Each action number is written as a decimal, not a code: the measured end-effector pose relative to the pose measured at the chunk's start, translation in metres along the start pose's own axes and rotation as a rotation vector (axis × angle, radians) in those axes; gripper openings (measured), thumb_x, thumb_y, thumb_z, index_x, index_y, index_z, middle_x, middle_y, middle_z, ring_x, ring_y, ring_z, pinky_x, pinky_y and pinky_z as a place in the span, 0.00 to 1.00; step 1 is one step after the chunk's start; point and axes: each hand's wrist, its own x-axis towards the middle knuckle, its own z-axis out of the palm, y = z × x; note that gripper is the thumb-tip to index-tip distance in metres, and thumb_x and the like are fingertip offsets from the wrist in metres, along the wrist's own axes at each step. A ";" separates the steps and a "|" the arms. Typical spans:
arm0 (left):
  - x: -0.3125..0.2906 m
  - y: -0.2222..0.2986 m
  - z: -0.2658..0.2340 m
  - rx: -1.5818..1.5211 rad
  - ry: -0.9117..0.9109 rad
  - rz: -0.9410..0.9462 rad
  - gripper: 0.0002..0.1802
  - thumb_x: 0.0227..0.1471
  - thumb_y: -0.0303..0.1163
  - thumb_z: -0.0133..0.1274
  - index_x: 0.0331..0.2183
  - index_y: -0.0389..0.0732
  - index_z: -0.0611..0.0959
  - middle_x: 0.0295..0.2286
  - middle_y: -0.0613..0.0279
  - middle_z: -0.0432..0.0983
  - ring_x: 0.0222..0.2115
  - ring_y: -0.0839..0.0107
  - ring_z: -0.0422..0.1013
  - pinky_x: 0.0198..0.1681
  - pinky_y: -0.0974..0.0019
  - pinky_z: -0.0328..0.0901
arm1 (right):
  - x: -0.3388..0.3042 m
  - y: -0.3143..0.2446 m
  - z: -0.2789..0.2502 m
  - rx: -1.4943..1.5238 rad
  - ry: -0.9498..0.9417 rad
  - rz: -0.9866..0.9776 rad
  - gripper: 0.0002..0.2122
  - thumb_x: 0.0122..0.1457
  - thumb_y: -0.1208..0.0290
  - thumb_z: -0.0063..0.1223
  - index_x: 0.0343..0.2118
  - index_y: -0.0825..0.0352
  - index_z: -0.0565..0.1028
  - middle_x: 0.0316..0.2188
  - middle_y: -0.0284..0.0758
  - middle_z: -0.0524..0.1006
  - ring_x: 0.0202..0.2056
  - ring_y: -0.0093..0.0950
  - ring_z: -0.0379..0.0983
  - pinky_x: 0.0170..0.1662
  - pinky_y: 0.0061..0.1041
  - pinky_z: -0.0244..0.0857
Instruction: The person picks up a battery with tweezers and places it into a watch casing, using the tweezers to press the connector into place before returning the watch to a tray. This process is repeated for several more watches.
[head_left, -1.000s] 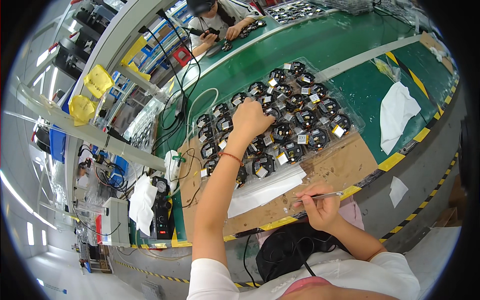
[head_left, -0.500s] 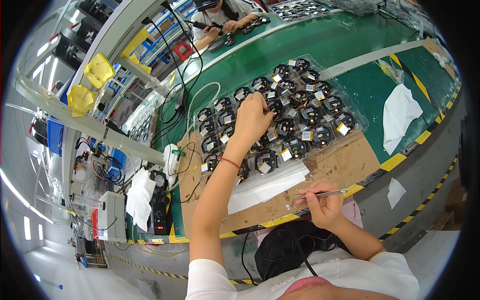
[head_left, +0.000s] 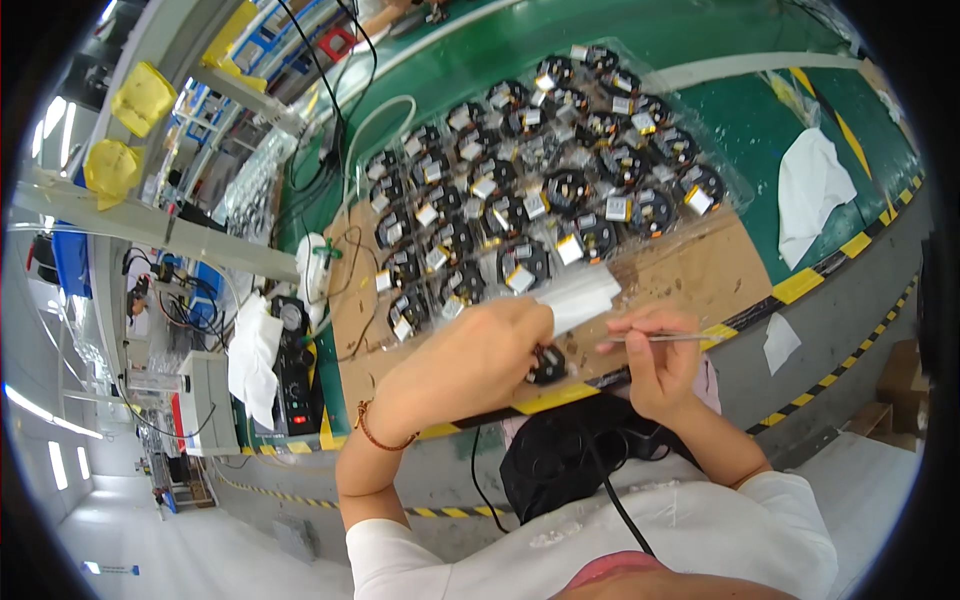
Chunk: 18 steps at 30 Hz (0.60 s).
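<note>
Near the table's front edge, my left hand (head_left: 490, 350) is closed on a round black electronic module (head_left: 546, 366), most of it hidden under my fingers. To its right my right hand (head_left: 660, 365) grips a pair of thin metal tweezers (head_left: 675, 338) between thumb and fingers, lying roughly level. Beyond both hands, a clear plastic tray (head_left: 725, 190) bears rows of similar black modules (head_left: 525, 262), many with a small silver-and-yellow battery beside or on them. A white paper sheet (head_left: 580, 300) lies between the tray and my hands.
Brown cardboard (head_left: 700, 270) covers the bench under the tray. At left stand a black control box (head_left: 296, 385), a white cloth (head_left: 255, 360) and loose cables. Another white cloth (head_left: 812, 195) lies at right. Yellow-black tape (head_left: 800, 285) marks the bench edge. A person's arm shows at the far side.
My left hand has come back from the tray to the front edge with a black module. My right hand stays near the edge with the tweezers. The view has shifted.
</note>
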 end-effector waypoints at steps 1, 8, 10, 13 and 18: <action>-0.004 0.004 0.006 -0.077 -0.097 -0.018 0.11 0.42 0.21 0.56 0.32 0.37 0.73 0.29 0.53 0.72 0.33 0.51 0.70 0.35 0.57 0.65 | 0.001 -0.001 0.001 -0.017 0.008 0.013 0.09 0.62 0.81 0.41 0.44 0.68 0.60 0.38 0.44 0.68 0.37 0.27 0.72 0.37 0.27 0.76; -0.019 0.001 0.046 -0.202 0.057 -0.070 0.08 0.44 0.19 0.52 0.30 0.33 0.71 0.30 0.51 0.68 0.32 0.52 0.68 0.34 0.56 0.65 | 0.011 -0.005 -0.007 -0.070 -0.331 0.116 0.07 0.58 0.84 0.47 0.39 0.69 0.66 0.34 0.43 0.75 0.30 0.26 0.75 0.34 0.22 0.72; -0.025 0.007 0.052 -0.180 0.085 -0.127 0.11 0.43 0.20 0.55 0.30 0.34 0.71 0.29 0.53 0.67 0.32 0.53 0.68 0.34 0.57 0.65 | 0.016 -0.008 -0.004 -0.060 -0.365 0.147 0.07 0.57 0.84 0.49 0.38 0.69 0.68 0.32 0.43 0.76 0.29 0.26 0.76 0.34 0.21 0.71; -0.033 0.011 0.062 -0.140 0.198 -0.273 0.13 0.42 0.23 0.59 0.30 0.36 0.72 0.29 0.55 0.66 0.31 0.55 0.68 0.33 0.57 0.65 | 0.019 -0.008 -0.001 -0.048 -0.404 0.162 0.08 0.55 0.83 0.54 0.36 0.69 0.70 0.30 0.41 0.79 0.30 0.27 0.76 0.33 0.22 0.69; -0.040 0.017 0.069 -0.141 0.292 -0.310 0.12 0.40 0.22 0.60 0.29 0.37 0.74 0.28 0.58 0.68 0.26 0.58 0.70 0.28 0.61 0.65 | 0.018 -0.011 0.001 -0.007 -0.407 0.267 0.08 0.52 0.82 0.59 0.34 0.68 0.73 0.29 0.40 0.80 0.30 0.28 0.77 0.33 0.23 0.69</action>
